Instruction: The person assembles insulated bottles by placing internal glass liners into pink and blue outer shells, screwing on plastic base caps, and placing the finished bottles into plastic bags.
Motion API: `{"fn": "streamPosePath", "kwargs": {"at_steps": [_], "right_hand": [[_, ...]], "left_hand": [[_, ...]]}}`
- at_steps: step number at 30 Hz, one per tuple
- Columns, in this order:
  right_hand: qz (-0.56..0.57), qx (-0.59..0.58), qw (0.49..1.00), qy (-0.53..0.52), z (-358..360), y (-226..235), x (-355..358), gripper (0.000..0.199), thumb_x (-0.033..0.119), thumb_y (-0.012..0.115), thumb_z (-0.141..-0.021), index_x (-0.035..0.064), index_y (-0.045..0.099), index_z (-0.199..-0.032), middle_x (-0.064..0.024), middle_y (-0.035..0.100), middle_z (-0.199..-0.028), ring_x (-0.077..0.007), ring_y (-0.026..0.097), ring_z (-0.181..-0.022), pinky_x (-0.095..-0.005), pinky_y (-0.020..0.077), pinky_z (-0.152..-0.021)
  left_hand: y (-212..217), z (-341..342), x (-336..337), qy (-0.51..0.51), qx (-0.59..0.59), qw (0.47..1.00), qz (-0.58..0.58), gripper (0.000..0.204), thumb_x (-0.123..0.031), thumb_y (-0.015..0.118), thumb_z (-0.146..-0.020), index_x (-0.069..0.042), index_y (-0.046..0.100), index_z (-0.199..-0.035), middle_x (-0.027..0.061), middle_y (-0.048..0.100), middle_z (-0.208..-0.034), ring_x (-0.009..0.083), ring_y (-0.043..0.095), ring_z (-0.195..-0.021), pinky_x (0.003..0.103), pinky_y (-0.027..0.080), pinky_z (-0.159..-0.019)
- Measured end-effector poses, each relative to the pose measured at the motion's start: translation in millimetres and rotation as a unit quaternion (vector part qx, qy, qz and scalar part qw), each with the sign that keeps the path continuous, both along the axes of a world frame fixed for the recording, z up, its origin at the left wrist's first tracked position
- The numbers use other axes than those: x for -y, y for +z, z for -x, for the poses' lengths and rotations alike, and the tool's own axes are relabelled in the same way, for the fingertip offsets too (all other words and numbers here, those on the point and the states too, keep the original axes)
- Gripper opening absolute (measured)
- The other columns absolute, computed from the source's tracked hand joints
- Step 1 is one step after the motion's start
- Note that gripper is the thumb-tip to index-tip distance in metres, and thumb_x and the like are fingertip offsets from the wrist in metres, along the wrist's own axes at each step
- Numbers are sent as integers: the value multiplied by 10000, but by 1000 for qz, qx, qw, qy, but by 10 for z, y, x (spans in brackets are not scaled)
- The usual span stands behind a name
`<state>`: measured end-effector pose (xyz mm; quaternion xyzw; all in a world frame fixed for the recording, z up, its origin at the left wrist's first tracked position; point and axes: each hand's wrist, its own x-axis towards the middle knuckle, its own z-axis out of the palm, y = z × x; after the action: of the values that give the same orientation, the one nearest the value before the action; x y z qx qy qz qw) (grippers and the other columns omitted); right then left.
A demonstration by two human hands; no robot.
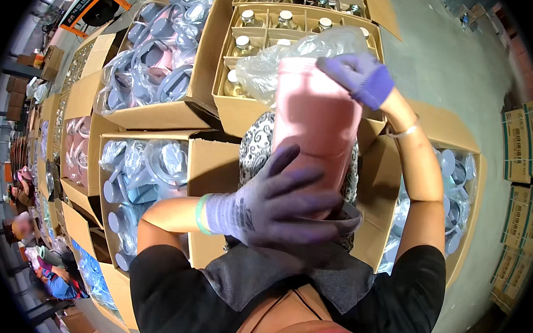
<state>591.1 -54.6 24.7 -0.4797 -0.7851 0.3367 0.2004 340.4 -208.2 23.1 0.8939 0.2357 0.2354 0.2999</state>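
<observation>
A large pink tumbler is held upside down or tilted in front of my chest, its wide end away from me. My right hand, in a purple-grey glove, grips that far end at its right corner. Over the near part, my left hand in the same kind of glove has its fingers spread, slightly blurred; whether it presses on the tumbler I cannot tell. A grey-blue handle or lid part shows by its fingertips. Just beyond the tumbler lies a crumpled clear plastic bag.
Ahead stands a divided carton of glass bottles with white caps. Cartons of bagged grey-blue-lidded tumblers stand at far left, near left and right. Stacked boxes line the right; other people are at left.
</observation>
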Motion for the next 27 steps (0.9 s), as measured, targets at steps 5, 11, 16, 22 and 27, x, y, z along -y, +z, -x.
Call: {"fn": "streamPosePath", "kwargs": {"at_steps": [5, 11, 16, 22, 27], "right_hand": [[-153, -78, 959, 223, 175, 35, -124, 313, 289, 530, -999, 44, 647, -1152, -113, 618, -844, -168, 599, -744, -328, 494, -675], [-223, -287, 928, -77, -248, -321, -693, 624, 318, 682, -828, 69, 493, -1368, -175, 552, -1302, -300, 509, -1235, -398, 395, -1065], [-354, 147, 905, -185, -506, -1555, -910, 944, 439, 781, -690, 90, 371, -1466, -252, 436, -1426, -401, 385, -1355, -441, 316, -1140], [109, -192, 931, -291, -1410, -2731, -1306, 815, 535, 784, -682, 85, 564, -1324, -227, 448, -1436, -370, 324, -1398, -505, 338, -1105], [42, 53, 958, -277, -885, -2114, -1279, 650, 575, 670, -785, 36, 673, -1149, -189, 686, -1093, -313, 664, -985, -419, 512, -894]], "left_hand": [[-323, 144, -983, 197, 91, 963, -157, 660, -323, 502, -907, 21, 357, -1451, 290, 332, -1468, 483, 326, -1333, 534, 227, -1123], [-576, 229, -1748, 237, 275, 929, 67, 576, -286, 378, -1008, 53, 309, -1469, 193, 365, -1503, 284, 357, -1397, 381, 240, -1183], [-1313, 380, -2132, 246, 238, 933, 110, 581, -231, 559, -939, 17, 348, -1420, 151, 450, -1404, 238, 450, -1277, 384, 361, -1076], [-2026, 847, -2630, 204, 318, 833, 404, 386, -227, 634, -903, -10, 546, -1210, 102, 596, -1107, 203, 572, -1021, 342, 469, -880], [-2256, 1824, -3229, 457, 397, 655, 452, 360, -230, 597, -922, -11, 581, -1207, 103, 607, -1029, 227, 600, -982, 337, 497, -854]]}}
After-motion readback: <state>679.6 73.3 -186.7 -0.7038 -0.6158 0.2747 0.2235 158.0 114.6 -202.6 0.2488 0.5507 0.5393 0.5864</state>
